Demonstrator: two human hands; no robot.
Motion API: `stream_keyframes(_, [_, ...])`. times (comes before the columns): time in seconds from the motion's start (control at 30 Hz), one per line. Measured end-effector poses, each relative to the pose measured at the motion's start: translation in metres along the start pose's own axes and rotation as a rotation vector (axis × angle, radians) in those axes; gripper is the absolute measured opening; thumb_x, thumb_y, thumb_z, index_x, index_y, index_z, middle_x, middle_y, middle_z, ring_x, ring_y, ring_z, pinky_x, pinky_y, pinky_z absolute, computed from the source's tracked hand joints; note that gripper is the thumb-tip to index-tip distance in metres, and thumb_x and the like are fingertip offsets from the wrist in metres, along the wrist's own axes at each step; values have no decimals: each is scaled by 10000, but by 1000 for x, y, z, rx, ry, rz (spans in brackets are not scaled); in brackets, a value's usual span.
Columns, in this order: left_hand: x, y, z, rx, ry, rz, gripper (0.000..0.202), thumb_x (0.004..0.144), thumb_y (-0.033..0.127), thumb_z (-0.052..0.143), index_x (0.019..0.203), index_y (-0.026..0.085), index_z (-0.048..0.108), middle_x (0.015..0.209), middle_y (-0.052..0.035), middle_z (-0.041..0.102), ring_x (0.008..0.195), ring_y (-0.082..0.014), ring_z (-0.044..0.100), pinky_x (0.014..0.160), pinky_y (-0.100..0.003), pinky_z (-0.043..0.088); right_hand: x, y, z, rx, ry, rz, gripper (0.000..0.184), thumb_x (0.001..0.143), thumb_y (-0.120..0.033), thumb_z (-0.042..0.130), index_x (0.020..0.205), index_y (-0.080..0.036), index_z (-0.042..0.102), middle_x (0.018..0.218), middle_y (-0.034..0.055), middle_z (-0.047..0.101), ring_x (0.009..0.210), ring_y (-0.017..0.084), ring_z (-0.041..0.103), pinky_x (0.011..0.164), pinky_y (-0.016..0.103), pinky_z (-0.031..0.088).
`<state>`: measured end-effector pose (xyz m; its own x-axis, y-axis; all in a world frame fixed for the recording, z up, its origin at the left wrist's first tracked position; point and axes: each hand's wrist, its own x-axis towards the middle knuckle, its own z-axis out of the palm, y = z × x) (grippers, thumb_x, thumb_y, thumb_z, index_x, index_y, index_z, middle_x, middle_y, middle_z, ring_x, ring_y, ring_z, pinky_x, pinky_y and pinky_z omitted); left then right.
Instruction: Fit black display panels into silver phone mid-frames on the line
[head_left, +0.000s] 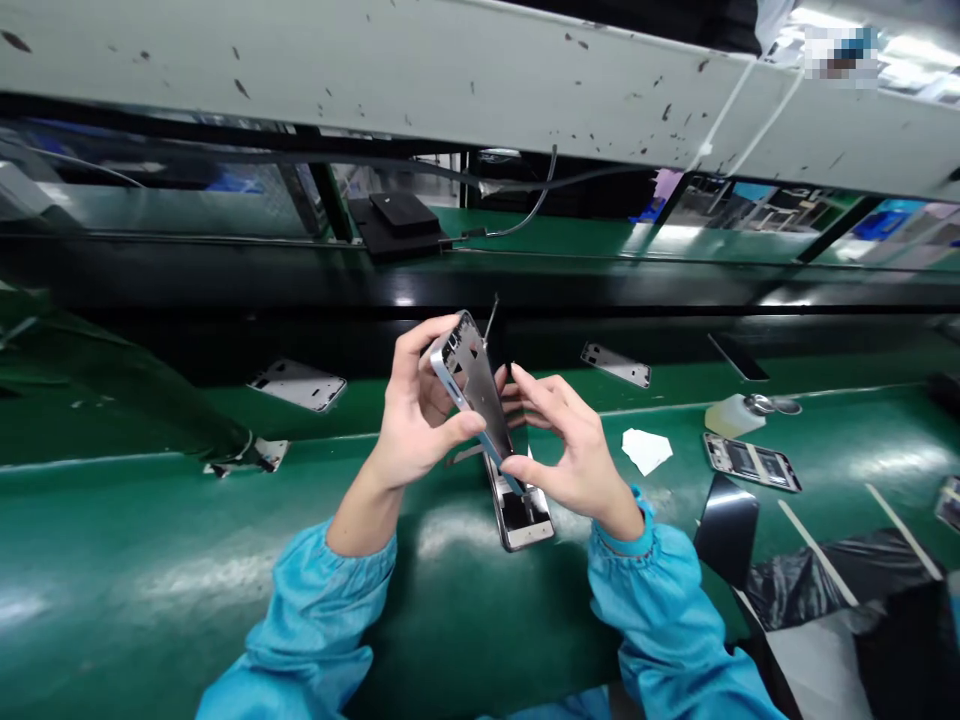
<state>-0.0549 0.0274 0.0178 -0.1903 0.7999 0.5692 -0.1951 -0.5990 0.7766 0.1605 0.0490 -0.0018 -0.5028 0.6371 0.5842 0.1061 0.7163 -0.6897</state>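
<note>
One phone frame (pixel 484 390) tilts above a phone (pixel 529 537), fingers of the left hand (pixel 418 420) clamped on it, the right hand (pixel 574 455) at its lower end (gripping or not, I can't tell).

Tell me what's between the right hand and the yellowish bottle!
A white piece lies between the right hand and yellowish bottle, in the head view.

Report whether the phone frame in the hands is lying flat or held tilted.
Tilted: the left hand holds the phone frame with its far end raised above the bench, the right hand at its lower end.
</note>
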Motion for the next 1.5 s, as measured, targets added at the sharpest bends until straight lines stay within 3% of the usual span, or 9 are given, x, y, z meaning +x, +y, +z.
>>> stream_keyframes(0.13, [-3,-4,0,-19,-99,52,720,828,528,1008,1427,340,655,1320,-81,700,946,-208,774,845,-336,679,1,4,2,-53,-23,-59,852,1005,-630,828,1746,-337,525,1267,118,647,1122,285,725,964,488,725])
stream_keyframes(0.3, [-5,-10,-10,-65,-175,11,799,808,473,1036,1476,352,614,1458,-129,701,1096,-331,838,981,-529,710,1,13,4,-82,-36,-119,863,988,-650,837,1736,-339,541,1243,110,636,1115,287,712,982,482,700])
stream_keyframes(0.73, [-6,-11,-15,72,-197,-28,831,889,510,976,1604,383,571,1542,-152,669,1248,-345,804,1062,-529,697,6,32,16,233,-13,9,798,923,-588,929,1633,-330,672,1180,76,618,1112,255,703,1017,484,690])
stream_keyframes(0.97, [3,-11,-8,17,23,-95,883,888,756,873,1664,474,561,1694,-83,605,1530,-367,635,1259,-532,566,21,33,25,416,17,229,931,925,-713,867,1712,-308,575,1270,73,570,1122,222,718,1047,403,683])
stream_keyframes(1.13, [2,-19,21,-115,305,-268,533,1042,660,755,1538,502,641,1379,-29,811,1228,-278,813,1045,-487,697,21,24,34,83,-244,240,907,992,-624,850,1775,-425,439,1555,114,493,1466,296,543,1254,496,550])
stream_keyframes(1.27, [7,-15,24,-84,277,-318,571,954,850,718,1264,377,799,1105,-49,860,1006,-310,846,915,-523,743,22,20,25,134,-215,196,887,1107,-682,649,1841,-391,245,1763,152,316,1494,303,528,1258,512,521])
stream_keyframes(1.33, [4,-16,24,-36,220,-342,620,941,899,677,1133,332,839,1038,-57,855,990,-321,847,899,-498,748,23,21,20,287,-55,219,848,1127,-743,541,1817,-320,287,1664,176,457,1239,246,653,1069,434,619])
stream_keyframes(1.4, [-3,-18,25,12,127,-366,663,959,909,634,1085,296,855,1004,-67,845,1004,-333,845,899,-480,745,24,22,17,464,30,325,799,1113,-836,430,1626,-234,538,1236,114,681,832,168,629,744,324,604])
stream_keyframes(1.5, [-12,-23,27,67,28,-378,680,990,891,602,1073,272,869,937,-67,826,953,-315,835,854,-434,736,24,21,17,605,33,439,802,1038,-955,403,996,-197,665,697,-32,499,584,122,444,508,248,401])
